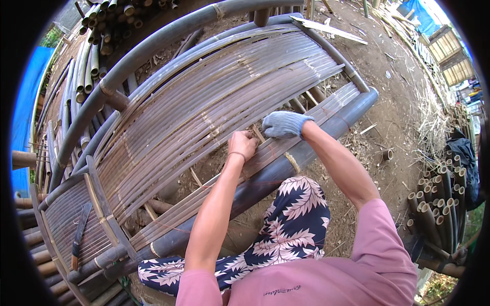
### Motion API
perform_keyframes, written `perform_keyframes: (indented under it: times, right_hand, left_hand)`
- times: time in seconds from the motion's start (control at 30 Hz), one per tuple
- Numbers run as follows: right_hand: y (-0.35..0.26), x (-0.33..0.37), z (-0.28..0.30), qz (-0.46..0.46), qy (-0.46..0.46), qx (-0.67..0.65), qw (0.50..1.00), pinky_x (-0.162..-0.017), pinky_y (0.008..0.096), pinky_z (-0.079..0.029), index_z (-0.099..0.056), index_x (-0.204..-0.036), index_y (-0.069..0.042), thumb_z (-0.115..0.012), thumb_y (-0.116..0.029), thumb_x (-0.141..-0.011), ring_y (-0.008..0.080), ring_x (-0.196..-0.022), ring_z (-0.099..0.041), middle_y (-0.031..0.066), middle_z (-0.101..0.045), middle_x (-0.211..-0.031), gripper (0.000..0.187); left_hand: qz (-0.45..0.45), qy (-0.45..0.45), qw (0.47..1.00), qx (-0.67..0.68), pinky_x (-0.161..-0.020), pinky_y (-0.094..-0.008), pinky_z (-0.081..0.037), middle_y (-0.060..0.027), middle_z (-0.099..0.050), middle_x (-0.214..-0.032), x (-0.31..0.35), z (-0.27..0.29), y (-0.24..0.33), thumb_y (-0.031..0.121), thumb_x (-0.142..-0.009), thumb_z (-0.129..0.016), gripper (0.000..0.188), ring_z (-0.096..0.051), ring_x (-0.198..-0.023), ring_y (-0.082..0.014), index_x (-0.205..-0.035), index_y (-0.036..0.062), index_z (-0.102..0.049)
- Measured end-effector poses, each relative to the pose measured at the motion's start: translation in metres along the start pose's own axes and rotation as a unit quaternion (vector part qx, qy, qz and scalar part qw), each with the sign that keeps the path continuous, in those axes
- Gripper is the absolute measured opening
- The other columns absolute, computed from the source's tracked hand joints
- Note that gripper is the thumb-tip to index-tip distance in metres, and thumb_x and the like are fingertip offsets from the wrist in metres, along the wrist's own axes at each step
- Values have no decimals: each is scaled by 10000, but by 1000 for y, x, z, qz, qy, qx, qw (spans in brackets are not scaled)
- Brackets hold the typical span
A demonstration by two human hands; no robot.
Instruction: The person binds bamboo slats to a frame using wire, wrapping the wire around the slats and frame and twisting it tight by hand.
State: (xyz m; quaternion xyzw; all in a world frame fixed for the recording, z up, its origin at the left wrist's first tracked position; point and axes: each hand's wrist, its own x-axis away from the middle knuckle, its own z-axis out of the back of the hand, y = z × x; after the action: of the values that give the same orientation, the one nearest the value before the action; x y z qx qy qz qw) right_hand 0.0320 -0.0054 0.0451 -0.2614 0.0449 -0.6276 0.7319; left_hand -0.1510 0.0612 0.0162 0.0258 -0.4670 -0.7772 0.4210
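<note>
My left hand [242, 145], bare, is closed at the inner edge of the front slats [270, 148] of a dark bamboo bench. Its fingers curl down into the gap in the seat, and what they pinch is hidden. Beside it on the right, my right hand [284, 125] wears a grey-blue knitted glove and is closed over the same gap; I cannot make out what it holds. Thin reddish cord [272, 152] lies over the front slats near both hands. Behind the gap, many split-bamboo slats [204, 117] form the seat, and a thick bamboo pole [260, 181] runs along the front.
A machete [80, 232] lies on the slatted section at the left. Cut bamboo poles [84, 76] are piled at the far left, and a bundle [434, 204] stands at the right. Shavings [429, 122] litter the dirt floor. My patterned knee [301, 204] is against the front pole.
</note>
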Motion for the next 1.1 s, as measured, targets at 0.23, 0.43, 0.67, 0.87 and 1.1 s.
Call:
perform_keyframes:
  times: [0.23,0.43,0.67,0.87,1.1]
  right_hand:
    - [32,176,53,-512,66,209,831,-819,441,-535,-681,-1015,-4,-631,-160,-777,328,-895,-683,209,-691,-901,290]
    - [-62,125,34,-91,377,55,920,-1060,433,-402,-538,-1292,-25,-762,-263,-725,385,-1201,-538,213,-570,-1287,655]
    - [-81,143,40,-148,236,-408,869,-767,336,-508,-665,-874,-42,-655,-228,-889,185,-810,-599,62,-612,-855,188]
    - [-10,383,65,-262,552,-434,663,-719,316,-513,-614,-914,-101,-528,-215,-961,90,-494,-425,-24,-444,-583,151]
    - [-41,290,34,-456,333,161,810,-1015,420,-429,-670,-1112,-77,-705,-155,-778,322,-1153,-572,159,-609,-1246,345]
  left_hand:
    - [33,-102,943,316,-561,-223,-362,37,-612,-723,30,33,-1,187,-847,-735,149,-471,-617,-51,-894,47,-715]
    - [27,-179,914,363,-564,-194,-318,56,-624,-758,37,43,30,191,-825,-777,164,-421,-614,-20,-910,68,-712]
    - [4,-131,941,313,-715,-225,-438,1,-676,-832,37,34,40,233,-832,-778,245,-563,-744,-69,-960,33,-717]
    - [52,-101,993,-24,-883,-448,-483,-297,-658,-1011,20,7,1,418,-928,-517,495,-637,-975,-437,-962,-42,-696]
    - [88,-77,992,-43,-946,-528,-395,-175,-698,-1087,30,-8,-1,434,-920,-555,352,-636,-1049,-366,-1016,158,-750]
